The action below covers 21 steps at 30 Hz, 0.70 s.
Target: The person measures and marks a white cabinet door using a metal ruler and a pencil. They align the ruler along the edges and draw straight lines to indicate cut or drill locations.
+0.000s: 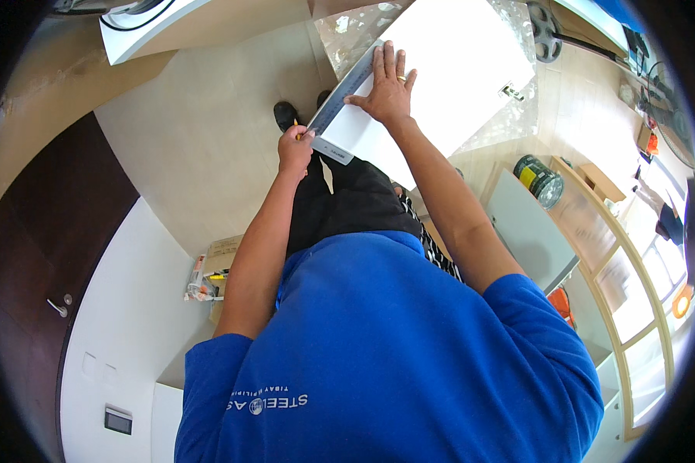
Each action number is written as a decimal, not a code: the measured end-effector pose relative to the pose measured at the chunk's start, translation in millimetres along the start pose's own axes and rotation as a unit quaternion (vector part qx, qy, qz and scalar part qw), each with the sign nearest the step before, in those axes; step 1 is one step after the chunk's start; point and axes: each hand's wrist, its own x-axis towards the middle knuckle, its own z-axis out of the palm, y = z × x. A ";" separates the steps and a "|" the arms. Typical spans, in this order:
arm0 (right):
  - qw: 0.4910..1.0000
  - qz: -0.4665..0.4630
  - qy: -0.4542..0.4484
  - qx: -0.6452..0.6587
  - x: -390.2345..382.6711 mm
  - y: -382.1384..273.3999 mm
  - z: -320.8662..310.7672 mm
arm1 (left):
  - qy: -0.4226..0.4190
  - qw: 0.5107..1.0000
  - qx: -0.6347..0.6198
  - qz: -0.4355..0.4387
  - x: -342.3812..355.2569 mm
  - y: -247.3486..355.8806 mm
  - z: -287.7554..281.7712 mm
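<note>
A white panel [455,69] lies in front of me on clear bubble wrap [510,123]. A grey metal ruler [346,86] rests along the panel's left edge. My right hand [386,89] lies flat with fingers spread, pressing the ruler down onto the panel. There is a ring on one finger. My left hand [296,150] is at the ruler's near end, closed around a yellow pencil [295,125] whose tip is by the ruler's edge. A small metal hinge [511,91] sits on the panel's right side.
My black shoes [286,114] stand on the beige floor by the panel. A cardboard box [218,266] with small items lies at left. A dark paint can [539,180] and a grey board [529,231] are at right. A dark brown door [31,255] is far left.
</note>
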 end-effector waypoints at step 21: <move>1.000 -0.011 0.010 0.003 2.0 1.8 3.8 | 0.010 1.000 -0.010 0.002 1.1 -7.5 4.6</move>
